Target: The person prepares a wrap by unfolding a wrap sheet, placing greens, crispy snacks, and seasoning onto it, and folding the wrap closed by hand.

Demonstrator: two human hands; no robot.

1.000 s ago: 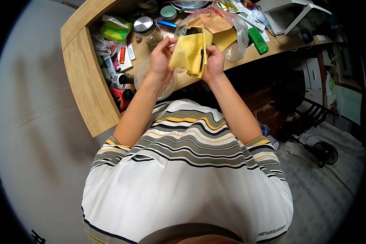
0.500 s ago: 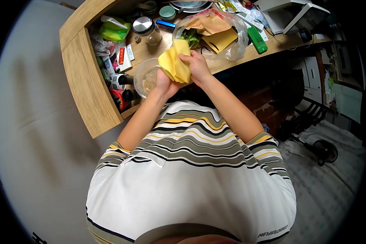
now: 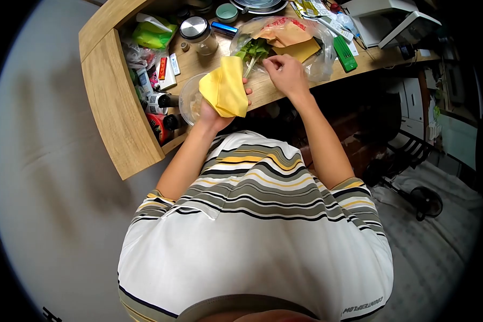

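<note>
A folded yellow sheet [image 3: 224,88] rests on my left hand [image 3: 217,119], whose fingertips show at its right edge. My right hand [image 3: 287,74] is closed in a pinch at the front of a clear plastic bag [image 3: 321,40]; whatever its fingertips hold, if anything, is too small to make out. Just left of it, green leaves [image 3: 254,49] with pale stems stick out of the bag. The bag also holds brown paper [image 3: 283,33] and another yellow sheet [image 3: 300,51]. A clear round tub [image 3: 189,102] stands partly behind my left hand.
Behind the hands on the wooden desk [image 3: 220,53] are a glass jar with a metal lid [image 3: 195,28], a blue box [image 3: 224,29] and a green bowl [image 3: 226,13]. A green case [image 3: 345,53] lies right of the bag. Bottles and packets crowd the left side.
My right hand has let go of the yellow sheet and moved right, to the bag. The sheet, earlier held up in both hands, now lies over my left hand. More of the leaves shows.
</note>
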